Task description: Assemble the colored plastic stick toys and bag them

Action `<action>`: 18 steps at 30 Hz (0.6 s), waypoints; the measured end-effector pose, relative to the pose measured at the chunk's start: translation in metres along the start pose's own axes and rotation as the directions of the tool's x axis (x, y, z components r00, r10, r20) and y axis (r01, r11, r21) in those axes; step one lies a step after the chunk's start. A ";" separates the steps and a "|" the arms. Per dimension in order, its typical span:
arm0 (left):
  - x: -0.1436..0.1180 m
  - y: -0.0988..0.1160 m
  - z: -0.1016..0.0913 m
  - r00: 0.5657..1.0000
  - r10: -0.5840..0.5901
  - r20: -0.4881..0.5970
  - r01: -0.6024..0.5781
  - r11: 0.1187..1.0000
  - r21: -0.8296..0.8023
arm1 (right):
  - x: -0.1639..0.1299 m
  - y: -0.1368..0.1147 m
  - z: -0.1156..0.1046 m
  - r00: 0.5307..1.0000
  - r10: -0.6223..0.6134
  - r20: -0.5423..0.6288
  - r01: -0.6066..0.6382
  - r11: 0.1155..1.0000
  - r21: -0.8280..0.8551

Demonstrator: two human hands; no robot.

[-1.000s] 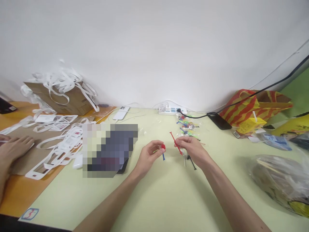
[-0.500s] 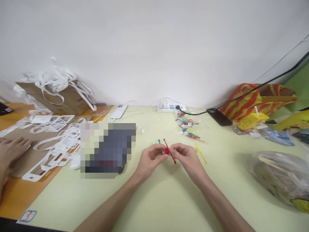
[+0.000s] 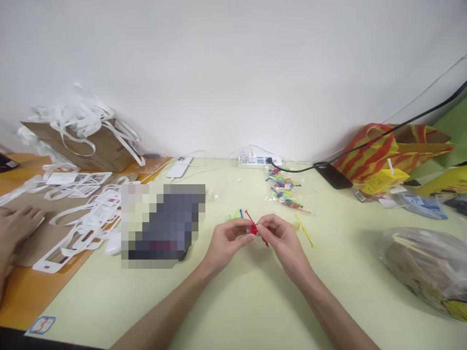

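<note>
We pinch the small red cap (image 3: 252,228) in our left hand (image 3: 228,240), while right hand (image 3: 280,238) fingers clamp the red stick (image 3: 249,216) slanting up-left through it.

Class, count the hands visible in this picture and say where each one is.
3: the left hand and right hand meet mid-table on a small red piece; another person's hand rests at far left.

red stick (image 3: 251,219), yellow stick (image 3: 305,231), red-and-yellow striped bag (image 3: 368,150)
</note>
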State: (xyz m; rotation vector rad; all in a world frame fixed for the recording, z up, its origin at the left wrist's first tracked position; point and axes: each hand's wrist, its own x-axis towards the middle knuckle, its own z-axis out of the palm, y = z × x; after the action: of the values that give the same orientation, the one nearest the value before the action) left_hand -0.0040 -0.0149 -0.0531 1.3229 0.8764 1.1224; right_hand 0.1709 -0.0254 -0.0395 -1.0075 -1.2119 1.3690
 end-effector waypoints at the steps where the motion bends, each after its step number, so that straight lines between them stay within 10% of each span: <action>1: 0.000 0.000 0.000 1.000 -0.002 0.004 0.002 1.000 -0.005 | 0.000 0.001 0.000 1.000 -0.008 0.005 0.008 1.000 0.010; 18: 0.002 -0.001 -0.005 0.988 0.073 0.138 -0.074 0.997 0.001 | -0.011 0.000 -0.003 0.999 -0.025 0.031 0.029 0.986 -0.162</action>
State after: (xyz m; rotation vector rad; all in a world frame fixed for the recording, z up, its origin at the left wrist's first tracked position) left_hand -0.0087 -0.0119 -0.0543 1.4296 0.7354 1.0721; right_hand 0.1750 -0.0355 -0.0400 -1.0833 -1.3717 1.2835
